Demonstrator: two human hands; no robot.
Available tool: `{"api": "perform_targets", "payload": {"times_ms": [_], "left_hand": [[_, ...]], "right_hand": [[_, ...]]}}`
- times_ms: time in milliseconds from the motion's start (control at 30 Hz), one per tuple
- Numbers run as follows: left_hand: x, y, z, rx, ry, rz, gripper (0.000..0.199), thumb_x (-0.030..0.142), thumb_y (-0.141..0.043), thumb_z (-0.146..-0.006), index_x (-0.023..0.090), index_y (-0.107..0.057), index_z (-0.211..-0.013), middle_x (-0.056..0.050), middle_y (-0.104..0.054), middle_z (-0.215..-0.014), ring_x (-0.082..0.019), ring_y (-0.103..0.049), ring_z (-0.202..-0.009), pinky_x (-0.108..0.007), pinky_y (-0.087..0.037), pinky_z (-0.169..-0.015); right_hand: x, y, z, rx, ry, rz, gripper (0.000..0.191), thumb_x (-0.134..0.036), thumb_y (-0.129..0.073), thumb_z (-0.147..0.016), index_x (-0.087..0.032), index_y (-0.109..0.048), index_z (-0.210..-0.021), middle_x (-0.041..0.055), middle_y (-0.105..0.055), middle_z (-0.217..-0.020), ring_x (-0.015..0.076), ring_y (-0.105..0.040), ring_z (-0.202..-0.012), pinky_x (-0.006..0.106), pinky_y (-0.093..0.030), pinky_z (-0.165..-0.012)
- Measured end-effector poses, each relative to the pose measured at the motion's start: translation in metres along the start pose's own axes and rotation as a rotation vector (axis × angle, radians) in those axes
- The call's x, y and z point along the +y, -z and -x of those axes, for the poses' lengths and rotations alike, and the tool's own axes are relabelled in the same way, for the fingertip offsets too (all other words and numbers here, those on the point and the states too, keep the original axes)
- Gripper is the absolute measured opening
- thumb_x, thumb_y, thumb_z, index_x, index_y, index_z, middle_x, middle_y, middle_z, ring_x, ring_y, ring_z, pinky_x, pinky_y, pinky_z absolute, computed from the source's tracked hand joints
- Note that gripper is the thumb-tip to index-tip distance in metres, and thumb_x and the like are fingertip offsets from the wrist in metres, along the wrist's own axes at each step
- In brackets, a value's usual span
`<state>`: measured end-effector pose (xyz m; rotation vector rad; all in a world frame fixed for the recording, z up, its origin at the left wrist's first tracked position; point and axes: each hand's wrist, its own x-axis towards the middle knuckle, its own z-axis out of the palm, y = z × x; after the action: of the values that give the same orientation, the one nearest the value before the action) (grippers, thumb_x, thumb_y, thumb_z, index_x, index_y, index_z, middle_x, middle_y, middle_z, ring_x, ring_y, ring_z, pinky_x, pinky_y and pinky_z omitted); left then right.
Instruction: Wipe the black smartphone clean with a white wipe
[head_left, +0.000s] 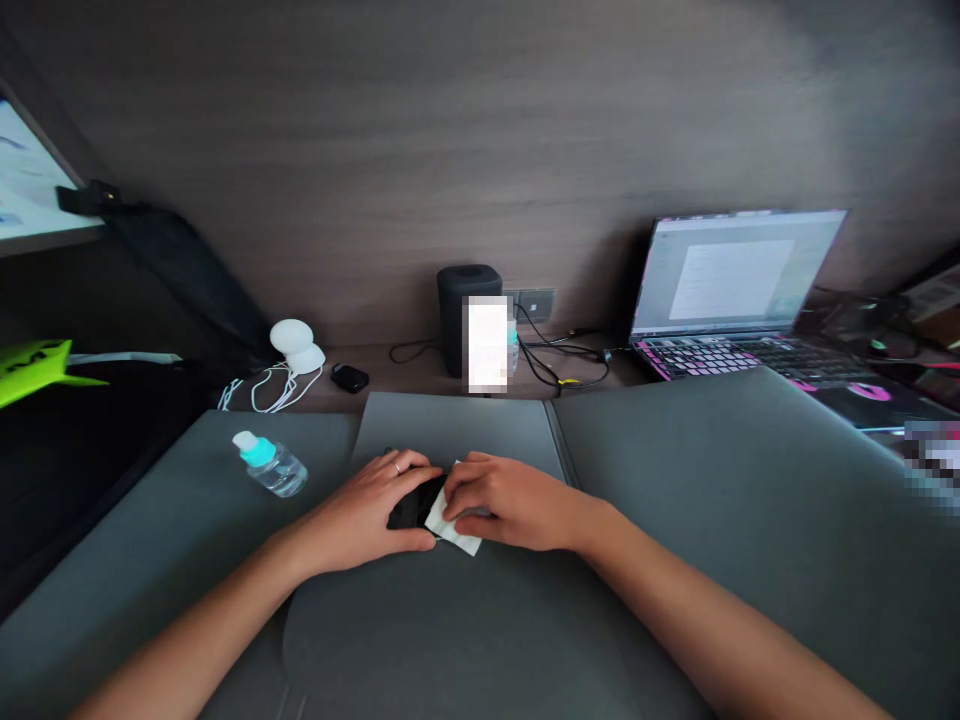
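Observation:
A black, flat, phone-like object (405,511) lies on the dark grey mat (480,620), partly covered by both hands. My left hand (375,505) grips it by its edges, thumb on the near side and fingers on the far side; a ring shows on one finger. My right hand (499,500) is closed on a white wipe or cloth (459,537), pressed against the right part of the black object. Left of my left hand, a small clear spray bottle (279,470) with a turquoise collar lies tilted on the mat.
Along the wall stand a white round device (294,345) with cables, a small black item (349,378), and a black cylindrical speaker (451,320). Black cables (562,365) run toward an open laptop (739,290) at the right. A bright green object (34,370) is at far left.

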<state>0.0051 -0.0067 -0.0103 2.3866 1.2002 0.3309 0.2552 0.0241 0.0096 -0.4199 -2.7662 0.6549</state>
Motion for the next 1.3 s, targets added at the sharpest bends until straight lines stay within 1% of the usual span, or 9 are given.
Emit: {"api": "perform_targets", "payload": {"times_ms": [133, 267, 467, 567, 667, 900, 1033, 1133, 1300], "left_hand": [[0.002, 0.002, 0.0, -0.029, 0.016, -0.007, 0.056, 0.044, -0.066, -0.088, 0.031, -0.048, -0.139, -0.005, -0.049, -0.138, -0.028, -0.048, -0.126, -0.041, -0.042, -0.105], [0.0, 0.002, 0.001, -0.03, 0.02, -0.004, 0.058, 0.046, -0.066, -0.087, 0.032, -0.047, -0.14, -0.005, -0.049, -0.138, -0.028, -0.048, -0.126, -0.041, -0.042, -0.104], [-0.002, -0.001, 0.001, -0.025, 0.034, -0.009, 0.057, 0.044, -0.067, -0.086, 0.031, -0.049, -0.138, -0.006, -0.048, -0.141, -0.03, -0.045, -0.13, -0.044, -0.039, -0.108], [0.001, 0.0, 0.0, -0.015, 0.014, 0.002, 0.057, 0.04, -0.069, -0.085, 0.031, -0.049, -0.138, -0.006, -0.05, -0.138, -0.03, -0.047, -0.128, -0.044, -0.041, -0.106], [0.003, 0.001, 0.0, -0.014, 0.011, 0.001, 0.057, 0.04, -0.069, -0.085, 0.031, -0.049, -0.138, -0.006, -0.051, -0.138, -0.03, -0.048, -0.126, -0.045, -0.042, -0.105], [0.003, 0.001, 0.0, 0.001, 0.006, 0.005, 0.056, 0.04, -0.069, -0.085, 0.032, -0.05, -0.137, -0.005, -0.051, -0.137, -0.03, -0.049, -0.126, -0.043, -0.043, -0.104], [0.005, 0.003, 0.0, -0.017, 0.02, -0.005, 0.056, 0.038, -0.07, -0.084, 0.03, -0.05, -0.136, -0.006, -0.052, -0.136, -0.03, -0.048, -0.126, -0.045, -0.042, -0.105], [0.005, 0.002, 0.0, -0.011, 0.008, -0.004, 0.057, 0.039, -0.069, -0.085, 0.029, -0.049, -0.137, -0.006, -0.051, -0.137, -0.03, -0.047, -0.127, -0.044, -0.042, -0.105], [0.003, 0.001, 0.0, -0.004, 0.003, 0.019, 0.056, 0.035, -0.07, -0.083, 0.03, -0.05, -0.135, -0.005, -0.052, -0.135, -0.029, -0.048, -0.126, -0.043, -0.042, -0.105]], "right_hand": [[0.009, 0.013, 0.013, -0.039, -0.043, -0.035, 0.011, -0.012, -0.062, -0.09, -0.016, -0.072, -0.092, 0.0052, -0.068, -0.097, 0.0157, -0.061, -0.093, 0.031, -0.044, -0.092], [0.015, 0.01, 0.015, 0.03, -0.117, 0.004, 0.011, -0.013, -0.061, -0.092, -0.016, -0.072, -0.091, 0.0053, -0.067, -0.094, 0.0162, -0.061, -0.09, 0.032, -0.044, -0.091], [0.006, -0.011, -0.004, 0.09, -0.015, 0.014, 0.014, -0.015, -0.057, -0.094, -0.015, -0.07, -0.099, 0.007, -0.066, -0.101, 0.016, -0.058, -0.094, 0.031, -0.044, -0.092], [0.004, -0.008, -0.003, 0.052, 0.019, -0.018, 0.012, -0.019, -0.059, -0.094, -0.016, -0.07, -0.091, 0.0057, -0.067, -0.096, 0.0153, -0.058, -0.092, 0.03, -0.043, -0.091], [0.007, -0.003, 0.0, 0.046, -0.031, -0.003, 0.017, -0.022, -0.058, -0.095, -0.015, -0.07, -0.086, 0.0051, -0.066, -0.09, 0.0154, -0.057, -0.087, 0.03, -0.044, -0.087], [0.003, -0.004, -0.001, 0.07, -0.033, 0.015, 0.019, -0.026, -0.059, -0.095, -0.014, -0.069, -0.106, 0.0092, -0.066, -0.107, 0.0178, -0.059, -0.1, 0.032, -0.043, -0.095], [0.003, -0.004, -0.001, 0.06, -0.032, 0.009, 0.02, -0.028, -0.056, -0.098, -0.015, -0.07, -0.094, 0.0059, -0.067, -0.092, 0.016, -0.06, -0.09, 0.032, -0.044, -0.09], [0.004, -0.003, -0.001, 0.06, -0.044, 0.024, 0.022, -0.028, -0.055, -0.098, -0.014, -0.07, -0.09, 0.0058, -0.067, -0.089, 0.0153, -0.059, -0.085, 0.031, -0.045, -0.087], [-0.001, -0.008, -0.003, 0.048, 0.01, 0.023, 0.027, -0.031, -0.059, -0.095, -0.013, -0.067, -0.114, 0.0114, -0.066, -0.112, 0.0196, -0.059, -0.106, 0.034, -0.043, -0.098]]}}
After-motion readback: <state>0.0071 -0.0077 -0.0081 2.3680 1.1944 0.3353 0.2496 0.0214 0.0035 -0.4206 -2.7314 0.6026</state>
